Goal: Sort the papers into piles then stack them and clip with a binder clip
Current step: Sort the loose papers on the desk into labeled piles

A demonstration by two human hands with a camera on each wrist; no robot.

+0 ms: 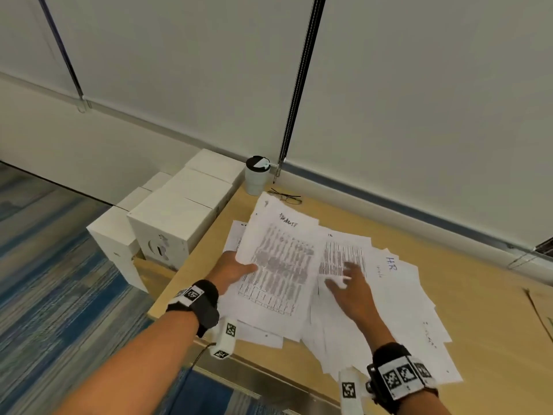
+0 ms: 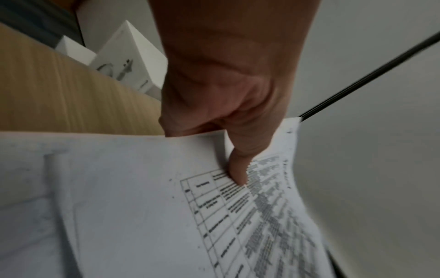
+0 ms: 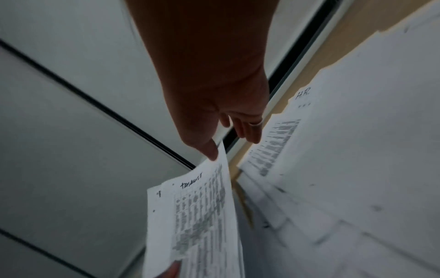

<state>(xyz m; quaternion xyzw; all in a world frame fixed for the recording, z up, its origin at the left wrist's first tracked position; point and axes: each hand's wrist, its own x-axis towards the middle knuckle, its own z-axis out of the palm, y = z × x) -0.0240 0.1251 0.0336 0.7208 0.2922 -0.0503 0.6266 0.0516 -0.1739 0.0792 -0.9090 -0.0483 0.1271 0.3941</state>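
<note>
The left hand pinches a printed table sheet at its left edge, thumb pressed on the printed face and the other fingers hidden beneath the paper, so the sheet stands lifted and tilted at the centre of the head view. The right hand hovers with fingers spread and relaxed, gripping nothing, over the loose spread of papers that fans across the lower right of the wooden table. In my judgement single sheets like these are very light and limp, bending under their own weight, and smooth enough to slide over each other, so an edge pinch between thumb and fingers suits best, with the other hand steadying the heap. The left wrist view shows the thumb's contact and the table's ruled grid clearly, which the head view blurs. The right wrist view shows the sheet's handwritten heading from below and a ring on one finger, and the page marked HR at upper right. Only the head view takes in the white boxes, lidded cup and glasses at the table's far edge. No binder clip shows in any view.
</note>
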